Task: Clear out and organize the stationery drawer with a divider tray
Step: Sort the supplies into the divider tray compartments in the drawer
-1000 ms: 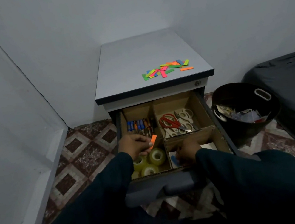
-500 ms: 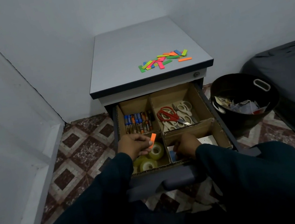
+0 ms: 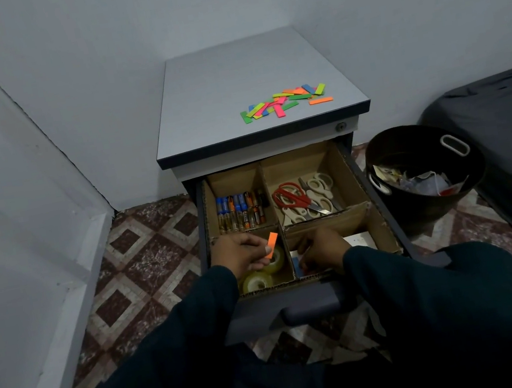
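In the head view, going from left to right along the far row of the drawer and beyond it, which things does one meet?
Batteries → red scissors → white scissors → black bin on the floor.

The open drawer (image 3: pixel 361 175) is leaving all four compartments of the cardboard divider tray (image 3: pixel 355 212) reachable from above. Batteries (image 3: pixel 240 212) are filling the floor of the back left one, and scissors (image 3: pixel 305 198) are covering the back right one. The left hand (image 3: pixel 240 251), pinching an orange strip (image 3: pixel 271 244), is hanging over the tape rolls (image 3: pixel 262 274) and blocking the front left compartment. The right hand (image 3: pixel 320 249) is occupying the front right one. A black bin (image 3: pixel 428 211) is standing near the drawer's right side.
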